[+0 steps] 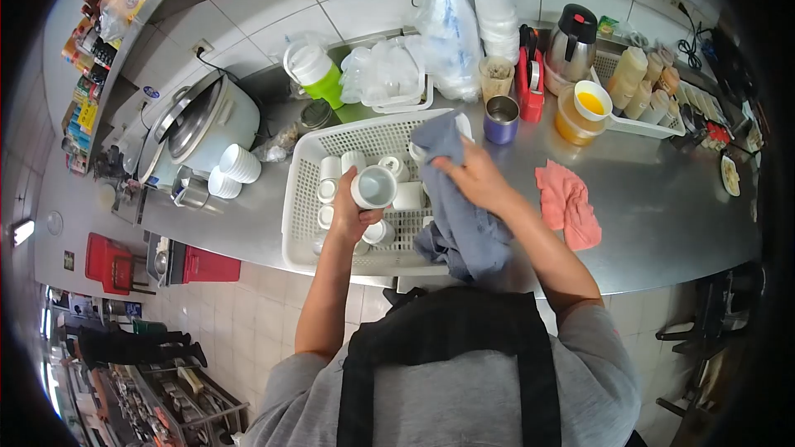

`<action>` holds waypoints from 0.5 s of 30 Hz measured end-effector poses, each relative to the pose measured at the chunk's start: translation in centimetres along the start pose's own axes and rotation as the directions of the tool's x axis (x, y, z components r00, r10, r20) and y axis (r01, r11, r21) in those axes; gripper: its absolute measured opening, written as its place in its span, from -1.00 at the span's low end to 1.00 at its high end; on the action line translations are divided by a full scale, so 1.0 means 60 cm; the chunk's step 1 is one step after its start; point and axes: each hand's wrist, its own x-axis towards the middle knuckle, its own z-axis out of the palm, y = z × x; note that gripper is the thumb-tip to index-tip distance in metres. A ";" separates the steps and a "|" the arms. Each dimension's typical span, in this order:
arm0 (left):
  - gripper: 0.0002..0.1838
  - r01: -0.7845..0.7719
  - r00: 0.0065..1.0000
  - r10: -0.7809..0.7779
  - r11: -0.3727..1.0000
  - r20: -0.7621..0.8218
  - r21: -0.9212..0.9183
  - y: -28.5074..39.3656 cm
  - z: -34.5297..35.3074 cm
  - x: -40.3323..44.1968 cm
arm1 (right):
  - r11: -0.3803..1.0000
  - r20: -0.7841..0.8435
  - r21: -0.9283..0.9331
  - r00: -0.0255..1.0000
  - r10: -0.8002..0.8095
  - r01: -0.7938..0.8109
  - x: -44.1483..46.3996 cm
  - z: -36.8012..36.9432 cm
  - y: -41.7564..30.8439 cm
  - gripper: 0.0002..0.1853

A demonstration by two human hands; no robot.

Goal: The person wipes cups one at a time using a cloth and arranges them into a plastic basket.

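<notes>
A white cup (374, 188) is in my left hand (354, 213), its open mouth facing up, over the front middle of a white perforated basket (300, 174). My right hand (478, 175) grips a grey-blue cloth (468, 219) at the basket's right side; the cloth hangs down over the basket's edge. Several white cups (408, 196) lie or stand in the basket, around and behind my left hand. A white rim shows beside the cloth near the basket's back right corner, mostly covered.
Right of the basket, a pink cloth (568, 204) lies on the steel counter (654, 215). Behind stand a purple tumbler (502, 120), a steel flask (571, 45) and a bowl of yellow liquid (591, 101). Stacked white cups (238, 164) and a large cooker (211, 120) are at left.
</notes>
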 end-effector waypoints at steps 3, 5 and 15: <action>-0.48 0.024 0.999 -0.022 0.999 -0.043 0.045 -0.024 0.015 0.016 | 0.965 0.123 -0.255 0.992 -0.027 0.058 -0.019 0.078 -0.012 -0.67; -0.49 -0.167 0.907 0.264 0.941 -0.328 0.295 -0.042 0.059 0.008 | 0.941 0.083 -0.333 0.996 -0.032 0.058 -0.023 0.097 0.027 -0.63; -0.71 -0.648 0.415 0.824 -0.030 0.386 0.761 -0.043 0.036 0.001 | 0.758 0.127 0.478 0.888 0.441 -0.444 -0.078 0.159 0.115 -0.71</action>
